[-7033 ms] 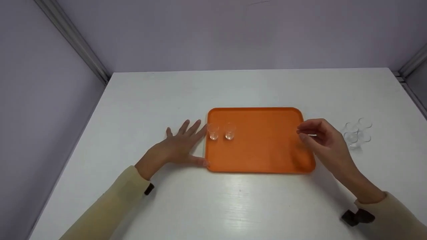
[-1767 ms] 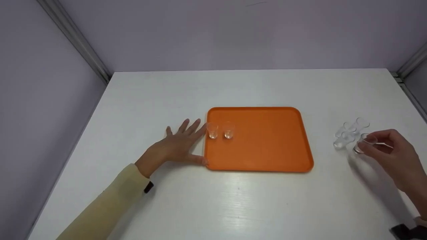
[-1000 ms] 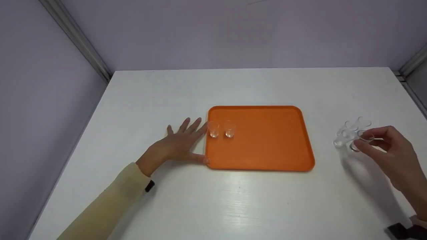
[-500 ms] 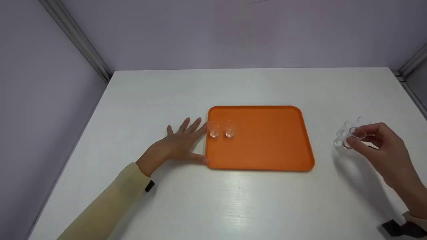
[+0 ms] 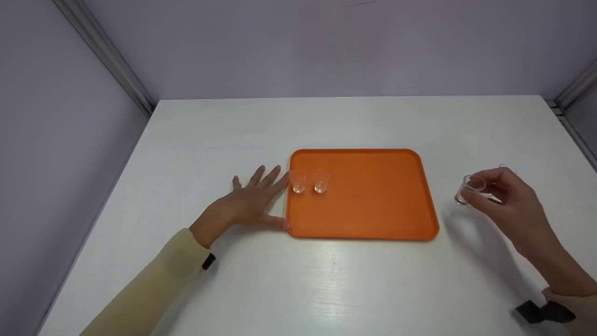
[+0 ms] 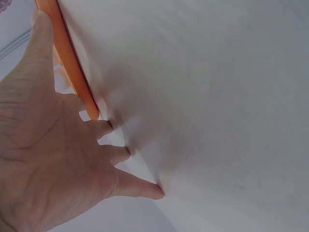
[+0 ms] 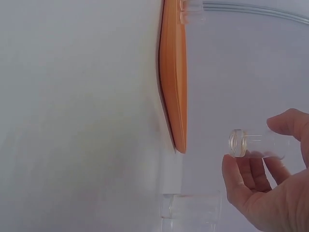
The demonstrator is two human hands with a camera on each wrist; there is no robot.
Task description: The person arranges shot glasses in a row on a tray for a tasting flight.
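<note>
Glass cup now nearer tray

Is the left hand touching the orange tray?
Touching. In the left wrist view, the left hand lies flat with its thumb along the orange tray's edge; the head view shows thumb and fingertip against it.

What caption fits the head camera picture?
Right hand pinches a small clear cup beside the orange tray; left hand steadies its edge.

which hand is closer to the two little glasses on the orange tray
Left. The left hand lies flat on the table against the orange tray, its fingers just beside the two glasses. The right hand is off past the tray's far side, holding another glass.
</note>
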